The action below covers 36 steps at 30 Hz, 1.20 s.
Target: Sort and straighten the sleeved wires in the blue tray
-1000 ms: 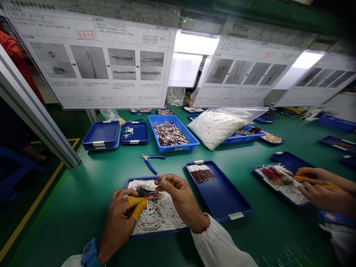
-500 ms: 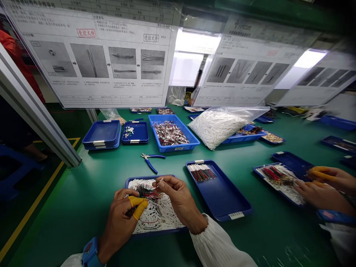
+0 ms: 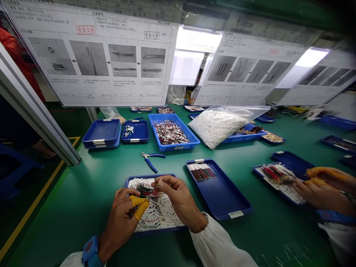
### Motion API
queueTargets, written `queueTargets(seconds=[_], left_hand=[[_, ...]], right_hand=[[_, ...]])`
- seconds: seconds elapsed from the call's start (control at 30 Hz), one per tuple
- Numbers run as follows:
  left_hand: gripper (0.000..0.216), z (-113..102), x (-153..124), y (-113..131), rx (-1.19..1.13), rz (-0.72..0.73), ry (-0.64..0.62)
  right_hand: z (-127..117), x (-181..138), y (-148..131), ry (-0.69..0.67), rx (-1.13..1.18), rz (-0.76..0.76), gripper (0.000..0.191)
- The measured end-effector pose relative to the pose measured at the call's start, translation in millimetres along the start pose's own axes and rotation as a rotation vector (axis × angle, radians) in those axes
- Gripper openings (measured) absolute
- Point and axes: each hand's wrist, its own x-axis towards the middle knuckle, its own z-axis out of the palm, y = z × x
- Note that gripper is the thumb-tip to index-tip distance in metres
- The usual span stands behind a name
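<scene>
Over a blue tray (image 3: 178, 227) heaped with white sleeves (image 3: 158, 217) and thin wires, both my hands work close together. My left hand (image 3: 122, 213), with yellow finger cots on thumb and forefinger, is pinched on thin dark wires (image 3: 146, 199). My right hand (image 3: 178, 198) pinches a small white sleeve (image 3: 159, 181) between thumb and forefinger; the rest of it is hidden by the fingers. Red and green wires (image 3: 146, 191) lie in the tray between the hands. Just right, a long blue tray (image 3: 222, 196) holds a row of white-ended red and black wires (image 3: 202, 172).
Blue-handled cutters (image 3: 151, 161) lie behind my tray. Further back are stacked blue trays (image 3: 101, 132), a bin of wire pieces (image 3: 175, 147) and a bag of white sleeves (image 3: 219, 128). At the right a co-worker's hands (image 3: 319, 189) are over another tray. Instruction sheets (image 3: 111, 89) hang above.
My hands hold nearly the same pose; the left fingertips have shifted very slightly right, toward the right hand. The co-worker's fingers have moved a little.
</scene>
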Motion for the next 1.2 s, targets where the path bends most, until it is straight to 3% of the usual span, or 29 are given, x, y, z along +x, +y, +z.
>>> queueTargets(seconds=[1.2], left_hand=[[0.009, -1.4, 2.0, 3.9, 0.034, 0.02, -0.004]], right_hand=[[-0.8, -0.2, -1.7, -0.005, -0.058, 0.012, 0.02]])
